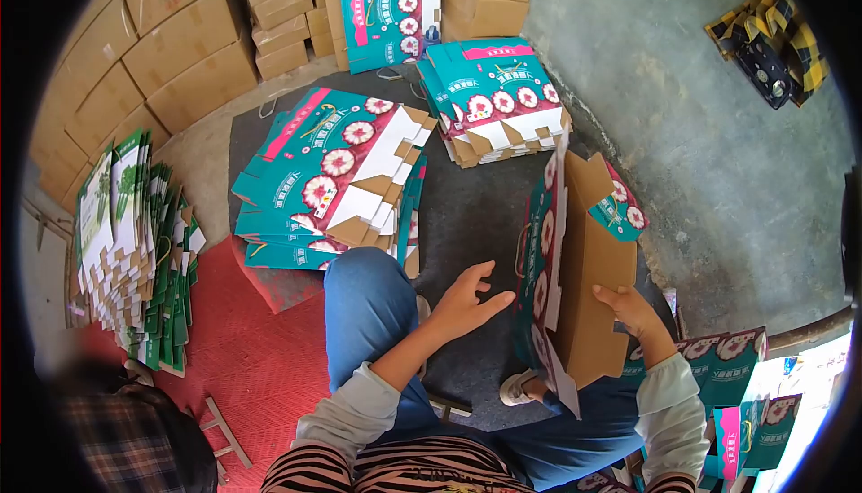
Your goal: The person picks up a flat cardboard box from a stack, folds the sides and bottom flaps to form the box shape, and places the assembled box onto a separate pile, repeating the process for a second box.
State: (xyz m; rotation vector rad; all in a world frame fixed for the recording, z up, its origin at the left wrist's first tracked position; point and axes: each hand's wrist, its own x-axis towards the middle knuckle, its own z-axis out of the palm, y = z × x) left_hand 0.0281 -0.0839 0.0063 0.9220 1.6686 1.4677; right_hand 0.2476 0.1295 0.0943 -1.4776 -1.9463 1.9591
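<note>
A teal printed carton (588, 268) stands partly unfolded in front of my right knee, its plain brown inside facing me and its flaps spread. My right hand (631, 312) grips its right-hand panel, thumb on the brown inner face; the other fingers are hidden behind the panel. Just left of the carton, my left hand (471, 300) hangs with its fingers apart and nothing in them, not touching the printed side. A thin cord handle shows on that side. Beyond my left knee lies a fanned stack of flat teal cartons (332, 170).
Another flat carton stack (503, 102) lies further back, near brown boxes (180, 35) piled along the wall. Green-and-white flat cartons (135, 242) stand at left beside a person in a plaid garment (126, 430). Made-up teal cartons (732, 367) sit at right. A yellow-black checked cloth (781, 39) lies far right.
</note>
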